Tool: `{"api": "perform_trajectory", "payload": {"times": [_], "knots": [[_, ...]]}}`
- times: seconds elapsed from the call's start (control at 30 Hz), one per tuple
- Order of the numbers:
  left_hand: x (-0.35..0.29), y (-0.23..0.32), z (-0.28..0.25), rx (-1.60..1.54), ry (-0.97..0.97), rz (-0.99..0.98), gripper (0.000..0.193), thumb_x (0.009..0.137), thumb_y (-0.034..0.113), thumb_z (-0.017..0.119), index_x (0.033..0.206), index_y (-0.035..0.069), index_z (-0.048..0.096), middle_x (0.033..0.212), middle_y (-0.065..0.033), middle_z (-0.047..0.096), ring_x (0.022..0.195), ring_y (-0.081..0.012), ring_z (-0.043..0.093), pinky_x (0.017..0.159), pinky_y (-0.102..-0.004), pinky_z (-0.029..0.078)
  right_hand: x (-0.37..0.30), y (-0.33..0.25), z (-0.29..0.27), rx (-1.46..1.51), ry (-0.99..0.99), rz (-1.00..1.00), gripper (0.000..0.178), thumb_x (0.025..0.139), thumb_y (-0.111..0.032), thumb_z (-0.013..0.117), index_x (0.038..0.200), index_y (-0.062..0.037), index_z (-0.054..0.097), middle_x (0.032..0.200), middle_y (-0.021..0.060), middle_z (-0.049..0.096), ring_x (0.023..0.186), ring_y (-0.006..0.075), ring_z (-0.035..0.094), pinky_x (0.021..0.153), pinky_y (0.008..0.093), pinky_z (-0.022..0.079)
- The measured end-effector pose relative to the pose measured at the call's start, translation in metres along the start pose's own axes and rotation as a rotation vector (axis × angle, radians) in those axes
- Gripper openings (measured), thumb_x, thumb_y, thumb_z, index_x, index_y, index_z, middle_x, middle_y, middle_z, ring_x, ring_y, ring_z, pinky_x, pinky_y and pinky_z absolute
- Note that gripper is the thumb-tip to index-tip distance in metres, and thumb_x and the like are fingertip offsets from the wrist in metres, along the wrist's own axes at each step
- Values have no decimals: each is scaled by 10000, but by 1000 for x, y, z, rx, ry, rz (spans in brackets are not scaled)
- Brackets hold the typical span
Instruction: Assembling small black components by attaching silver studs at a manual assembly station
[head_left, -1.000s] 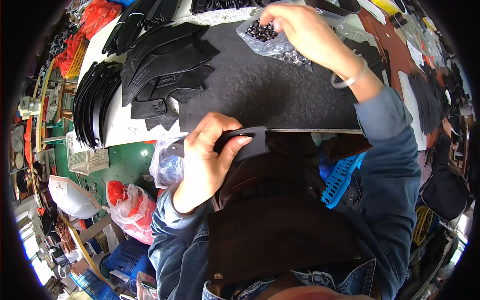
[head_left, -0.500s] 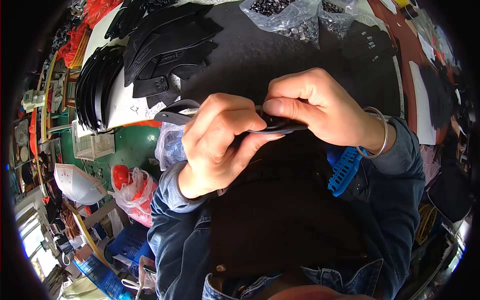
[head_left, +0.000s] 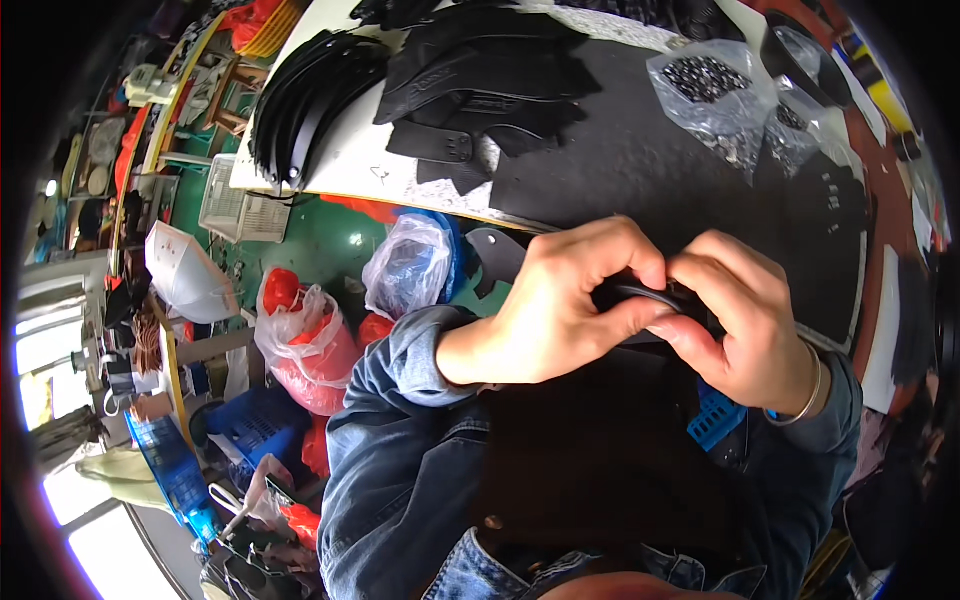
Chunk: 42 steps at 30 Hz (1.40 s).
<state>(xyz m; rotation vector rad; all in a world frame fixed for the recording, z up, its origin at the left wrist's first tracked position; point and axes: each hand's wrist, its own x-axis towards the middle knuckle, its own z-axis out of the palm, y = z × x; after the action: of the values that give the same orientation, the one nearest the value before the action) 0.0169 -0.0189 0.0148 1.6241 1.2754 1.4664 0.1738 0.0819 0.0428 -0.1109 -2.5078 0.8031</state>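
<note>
Both my hands are closed on a black leather strap (head_left: 650,293), held over the near edge of the work table. My left hand (head_left: 565,305) pinches it between thumb and bent fingers. Close against it, thumb tips nearly meeting, my right hand (head_left: 745,310) grips the same strap, which bends in a curve between them. A flat dark end with a small hole (head_left: 497,258) shows left of my left hand and appears to belong to it. The fingers hide most of the strap.
On the table lie a fan of black straps (head_left: 315,105), stacked black leather pieces (head_left: 470,70) and a black mat (head_left: 620,150). Clear bags of small metal fittings (head_left: 710,85) stand at the far right. Plastic bags (head_left: 410,265), a white crate (head_left: 240,205) and a blue basket (head_left: 715,420) are below.
The view has swung, so the table and its pieces sit further right. My hands have come closer together, and the right hand's fingers now curl over the strap beside the left thumb.
</note>
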Motion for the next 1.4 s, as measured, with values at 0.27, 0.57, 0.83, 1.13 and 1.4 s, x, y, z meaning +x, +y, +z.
{"api": "perform_trajectory", "payload": {"times": [0.27, 0.57, 0.83, 1.13, 1.4], "knots": [[-2, -6, -10, 78, 73, 76, 219, 685, 20, 737, 807, 13, 555, 774, -82, 574, 682, -203, 582, 600, -286, 464, 14, 2, 10, -12, -3, 25, 298, 725, -226, 710, 802, 8, 542, 682, 91, 449, 564, 252, 494, 488, 346, 405], [27, 7, -49, 432, 27, 300, 240, 654, 54, 774, 778, 17, 571, 768, -89, 587, 694, -198, 587, 610, -292, 470, 27, 2, 7, 90, 41, 128, 438, 719, -220, 723, 1010, 47, 535, 880, 141, 542, 639, 255, 524, 574, 328, 442], [106, -5, -295, 1987, 278, 545, 99, 836, 193, 620, 873, 112, 575, 805, -65, 623, 620, -224, 630, 565, -291, 497, 18, 18, -27, 82, 76, 200, 397, 775, -136, 640, 1115, 39, 534, 1075, 127, 554, 789, 173, 523, 729, 274, 427], [89, -101, -246, 1742, 195, 275, 230, 699, 215, 719, 862, 77, 633, 838, -93, 614, 775, -295, 580, 699, -359, 462, -31, 40, -52, -108, 250, 513, 372, 744, 19, 559, 1116, 4, 549, 1091, 89, 541, 813, 126, 523, 764, 251, 402], [96, -106, -209, 1344, 172, -275, 382, 746, 277, 700, 1014, 24, 602, 940, -162, 635, 849, -316, 611, 780, -359, 475, -83, 82, -103, -497, 428, 509, 257, 805, -77, 625, 1056, -31, 588, 900, 74, 597, 734, 134, 558, 682, 248, 438]]}}
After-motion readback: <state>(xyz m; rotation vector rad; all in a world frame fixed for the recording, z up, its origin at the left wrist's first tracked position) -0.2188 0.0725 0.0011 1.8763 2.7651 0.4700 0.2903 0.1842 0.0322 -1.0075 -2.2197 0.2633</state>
